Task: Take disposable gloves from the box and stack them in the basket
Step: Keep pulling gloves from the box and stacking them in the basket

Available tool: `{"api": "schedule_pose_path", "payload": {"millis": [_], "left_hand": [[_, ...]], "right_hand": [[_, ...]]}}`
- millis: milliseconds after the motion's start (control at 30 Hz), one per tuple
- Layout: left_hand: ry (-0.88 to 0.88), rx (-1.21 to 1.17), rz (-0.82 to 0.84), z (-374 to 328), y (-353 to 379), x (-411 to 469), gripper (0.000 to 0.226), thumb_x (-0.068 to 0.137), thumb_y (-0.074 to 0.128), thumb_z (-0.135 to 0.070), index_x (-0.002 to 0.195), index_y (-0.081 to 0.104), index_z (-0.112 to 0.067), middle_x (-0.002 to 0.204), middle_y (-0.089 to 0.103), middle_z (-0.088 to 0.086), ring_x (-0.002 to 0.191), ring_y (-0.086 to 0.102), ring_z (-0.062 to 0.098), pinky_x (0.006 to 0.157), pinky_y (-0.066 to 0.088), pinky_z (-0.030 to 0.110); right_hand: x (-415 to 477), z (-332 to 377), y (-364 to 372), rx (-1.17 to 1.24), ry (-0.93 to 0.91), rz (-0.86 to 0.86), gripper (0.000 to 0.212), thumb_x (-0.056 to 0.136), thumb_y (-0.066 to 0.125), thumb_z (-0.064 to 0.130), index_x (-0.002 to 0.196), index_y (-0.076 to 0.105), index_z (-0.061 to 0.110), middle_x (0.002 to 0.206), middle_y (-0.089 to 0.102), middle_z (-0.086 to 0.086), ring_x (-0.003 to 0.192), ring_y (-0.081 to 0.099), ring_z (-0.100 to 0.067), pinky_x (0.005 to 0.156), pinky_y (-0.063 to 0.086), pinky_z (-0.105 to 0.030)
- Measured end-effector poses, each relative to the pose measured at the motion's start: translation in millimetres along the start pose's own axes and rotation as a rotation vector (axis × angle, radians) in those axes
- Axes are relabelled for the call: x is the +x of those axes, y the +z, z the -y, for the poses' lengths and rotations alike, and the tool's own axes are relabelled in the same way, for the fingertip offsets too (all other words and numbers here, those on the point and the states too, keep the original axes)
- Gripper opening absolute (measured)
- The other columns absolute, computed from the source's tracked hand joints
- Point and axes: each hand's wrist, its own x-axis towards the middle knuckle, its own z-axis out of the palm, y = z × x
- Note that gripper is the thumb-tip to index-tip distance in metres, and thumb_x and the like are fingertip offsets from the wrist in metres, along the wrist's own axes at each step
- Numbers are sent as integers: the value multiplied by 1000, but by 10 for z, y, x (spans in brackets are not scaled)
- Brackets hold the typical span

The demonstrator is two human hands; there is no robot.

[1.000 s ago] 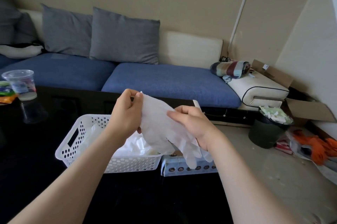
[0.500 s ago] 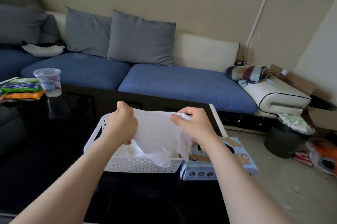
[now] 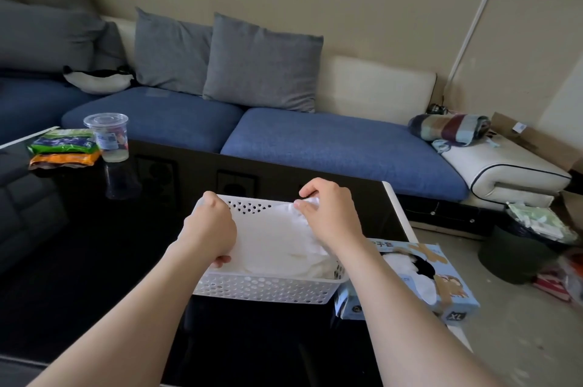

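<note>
Left of the basket (image 3: 262, 287) and on its near side you have open black table (image 3: 94, 260) to pass over. Just right of the basket, the glove box (image 3: 441, 285) blocks the way. Well off to its far left stand a lidded plastic cup (image 3: 107, 137) and snack packets (image 3: 63, 147). Your left hand (image 3: 208, 229) and right hand (image 3: 331, 216) hold a glove (image 3: 271, 238) across its opening.

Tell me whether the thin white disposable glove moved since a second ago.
Yes. The glove went down, from above the white perforated plastic basket into it.
</note>
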Motion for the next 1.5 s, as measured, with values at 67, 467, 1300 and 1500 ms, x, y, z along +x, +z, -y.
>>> {"api": "schedule_pose_path", "payload": {"millis": [67,467,1300,1500], "left_hand": [[40,127,-28,4,-19,-11,18,97,43,6,96,34,-10,97,57,17,56,63,30,32,41,24],[587,621,-153,-95,87,20,28,102,59,-29,128,51,-23,128,54,8,113,54,29,83,43,35],[1006,306,203,-649,814,-517,29,94,53,-56,116,58,-37,114,55,-14,111,51,12,96,47,35],[1032,406,170,-819,1035,-690,41,89,62,-63,123,60,-40,134,51,-18,138,32,11,113,24,43]], "right_hand": [[-5,-18,22,-65,-34,26,25,98,77,33,121,68,28,104,68,9,88,65,-8,79,61,-37],[-127,284,-293,-296,-187,577,72,89,65,17,156,47,34,145,37,6,138,32,-17,99,53,-43],[-628,-332,-1192,-609,370,453,22,97,62,2,115,56,11,92,49,-6,94,63,-27,79,53,-37],[-650,-540,-1213,-569,374,331,24,99,63,5,121,57,12,106,50,-7,101,62,-30,88,57,-40]]}}
